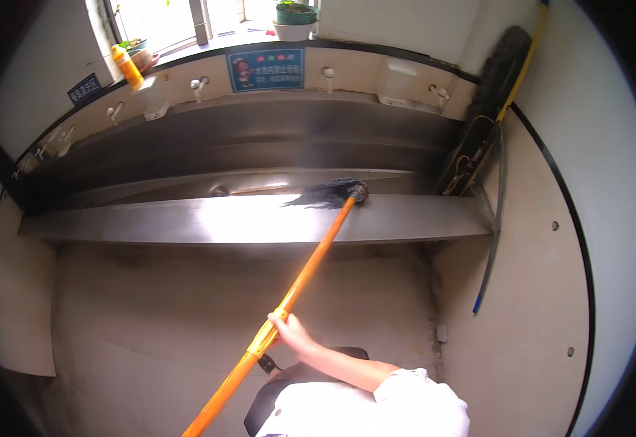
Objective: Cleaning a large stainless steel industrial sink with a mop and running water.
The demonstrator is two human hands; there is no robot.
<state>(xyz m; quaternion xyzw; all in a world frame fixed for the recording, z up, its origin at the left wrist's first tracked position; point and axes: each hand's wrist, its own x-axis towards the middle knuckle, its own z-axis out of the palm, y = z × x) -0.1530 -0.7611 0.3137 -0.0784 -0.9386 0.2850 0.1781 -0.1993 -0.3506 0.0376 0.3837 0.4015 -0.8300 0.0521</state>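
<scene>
My right hand point(294, 336) is wrapped round the yellow sleeve of a mop point(316, 255) with a long orange handle. The handle slants from the lower left up to the far right. Its dark, wet-looking mop head point(332, 192) lies over the front rim of a long stainless steel trough sink point(259, 221), partly inside it. My right forearm comes in from the lower right, out of a white sleeve. My left hand is not in the picture; the handle's lower end runs out past the bottom edge.
Several taps point(198, 89) line the tiled back wall, with white boxes point(398, 81) between them. On the window ledge are potted plants point(294, 20) and an orange-yellow bottle point(127, 67). A dark long-handled tool point(496, 84) leans in the right corner, near a hanging hose point(491, 255).
</scene>
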